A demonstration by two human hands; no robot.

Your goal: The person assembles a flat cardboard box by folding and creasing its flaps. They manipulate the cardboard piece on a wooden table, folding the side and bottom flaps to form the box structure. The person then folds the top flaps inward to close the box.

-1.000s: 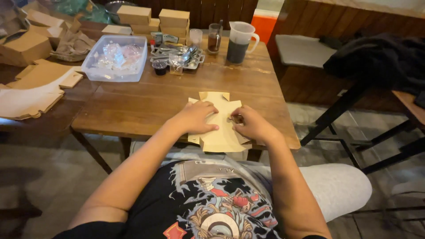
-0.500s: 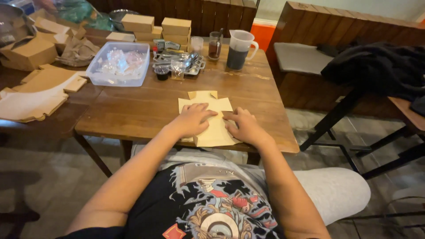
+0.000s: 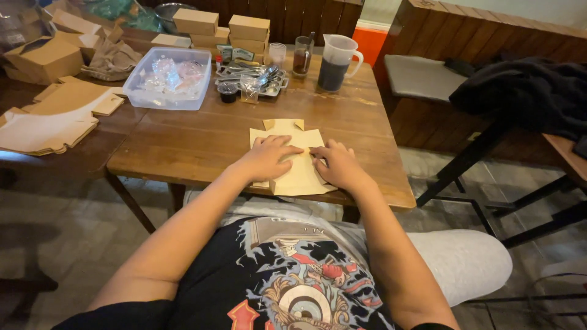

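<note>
Head view, near to far: I see the left hand [image 3: 267, 157] and right hand [image 3: 338, 166] lying palm-down, fingers spread and closed on nothing, pressing a flat tan cardboard blank [image 3: 292, 160] at the near edge of the wooden table [image 3: 202, 140]. The hands cover the blank's middle, so I cannot make out its creases; two small tabs show at its far end. Left of it lies a stack of flat blanks [image 3: 46, 125], cut off by the frame edge. Farther back stand a clear plastic tub [image 3: 164, 85] of wrapped items too blurred to identify, a metal tray [image 3: 254, 78] of small packets, a glass [image 3: 303, 57], and a pitcher [image 3: 337, 56] of dark liquid. Plain brown folded boxes [image 3: 222, 27] line the far edge.
</note>
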